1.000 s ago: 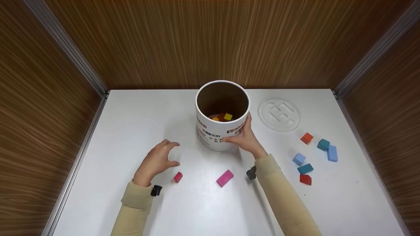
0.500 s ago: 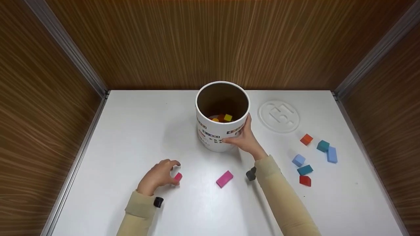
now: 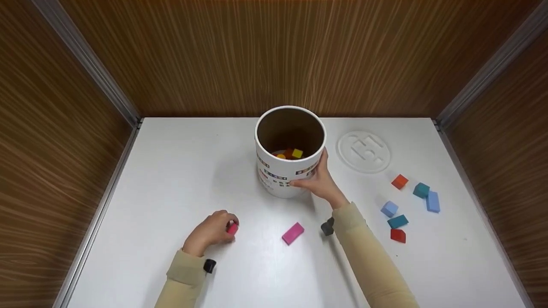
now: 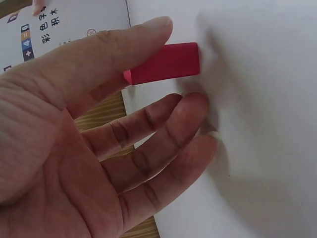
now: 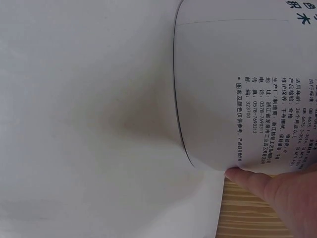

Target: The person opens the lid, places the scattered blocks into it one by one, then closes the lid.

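Observation:
My left hand (image 3: pixel 212 229) is low over the table, left of centre. Its thumb and index finger pinch a small pinkish-red block (image 4: pixel 171 63); the other fingers curve loosely below it in the left wrist view. A tall white bucket (image 3: pixel 274 188) with printed labels stands upright and uncovered behind the hands. My right hand (image 3: pixel 319 182) grips its right side, thumb across the front, the other fingers partly hidden behind the wall. Inside the bucket lie a yellow block (image 3: pixel 297 153) and some orange pieces. A longer magenta block (image 3: pixel 293 233) rests between the two arms.
A clear round lid (image 3: pixel 364 152) lies flat right of the bucket. Farther right are scattered blocks: orange (image 3: pixel 400 182), teal (image 3: pixel 421 190), light blue (image 3: pixel 433 202) and red (image 3: pixel 398 235), among others. Wood-grain panels (image 3: pixel 282 55) wall the white table (image 3: pixel 180 149) on three sides.
My left hand has come down and slightly right to the pinkish-red block, its fingers closing from wide apart to a pinch. The right hand and bucket have stayed in place.

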The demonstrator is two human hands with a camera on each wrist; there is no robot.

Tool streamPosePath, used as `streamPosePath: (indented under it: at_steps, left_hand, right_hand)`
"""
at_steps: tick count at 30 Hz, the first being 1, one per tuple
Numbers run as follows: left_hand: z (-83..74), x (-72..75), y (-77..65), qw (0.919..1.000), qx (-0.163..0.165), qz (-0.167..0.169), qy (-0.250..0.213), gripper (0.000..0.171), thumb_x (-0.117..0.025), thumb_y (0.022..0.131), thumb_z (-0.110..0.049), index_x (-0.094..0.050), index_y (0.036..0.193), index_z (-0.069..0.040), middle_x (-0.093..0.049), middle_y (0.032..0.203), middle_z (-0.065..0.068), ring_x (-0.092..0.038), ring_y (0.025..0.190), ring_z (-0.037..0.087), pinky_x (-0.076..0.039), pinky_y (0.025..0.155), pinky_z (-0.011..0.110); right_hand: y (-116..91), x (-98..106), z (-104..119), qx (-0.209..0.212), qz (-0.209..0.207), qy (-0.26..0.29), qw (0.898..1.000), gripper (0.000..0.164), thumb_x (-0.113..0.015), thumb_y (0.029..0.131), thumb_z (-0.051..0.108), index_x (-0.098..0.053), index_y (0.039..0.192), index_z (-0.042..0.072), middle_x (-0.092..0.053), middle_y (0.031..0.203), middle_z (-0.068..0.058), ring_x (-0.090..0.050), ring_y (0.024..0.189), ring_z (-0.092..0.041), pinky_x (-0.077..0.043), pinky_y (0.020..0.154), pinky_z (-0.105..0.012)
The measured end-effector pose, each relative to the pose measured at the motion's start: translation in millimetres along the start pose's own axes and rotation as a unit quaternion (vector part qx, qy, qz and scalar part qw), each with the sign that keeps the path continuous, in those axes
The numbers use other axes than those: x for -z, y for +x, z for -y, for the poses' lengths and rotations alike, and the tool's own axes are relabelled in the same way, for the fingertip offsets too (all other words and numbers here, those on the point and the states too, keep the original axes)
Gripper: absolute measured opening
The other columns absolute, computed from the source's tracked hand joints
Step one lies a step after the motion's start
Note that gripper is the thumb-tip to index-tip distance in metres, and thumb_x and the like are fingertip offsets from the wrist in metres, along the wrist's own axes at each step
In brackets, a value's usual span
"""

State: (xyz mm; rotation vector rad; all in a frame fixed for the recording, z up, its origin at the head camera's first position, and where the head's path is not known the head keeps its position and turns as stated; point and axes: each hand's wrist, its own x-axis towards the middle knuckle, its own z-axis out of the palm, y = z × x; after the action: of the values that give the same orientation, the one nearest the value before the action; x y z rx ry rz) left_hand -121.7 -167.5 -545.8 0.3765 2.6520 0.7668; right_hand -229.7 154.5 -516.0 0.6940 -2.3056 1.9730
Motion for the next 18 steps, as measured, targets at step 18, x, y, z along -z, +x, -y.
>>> streamPosePath:
  at_steps: [18]
  left_hand:
    - [-0.3,0.6,0.8,0.9997,-0.019,-0.015,0.005,0.026,-0.085,0.076,-0.013,-0.07,0.097,-0.008,-0.06,0.09,0.003,-0.054,0.084,0.021,-0.051,0.077,0.043]
  right_hand:
    - [0.7,-0.3,0.8,0.0,-0.002,0.005,1.0,0.133,-0.09,0.064,-0.003,0.009,0.152,0.005,-0.011,0.155,-0.027,-0.021,0.139,-0.045,-0.014,0.116,-0.053]
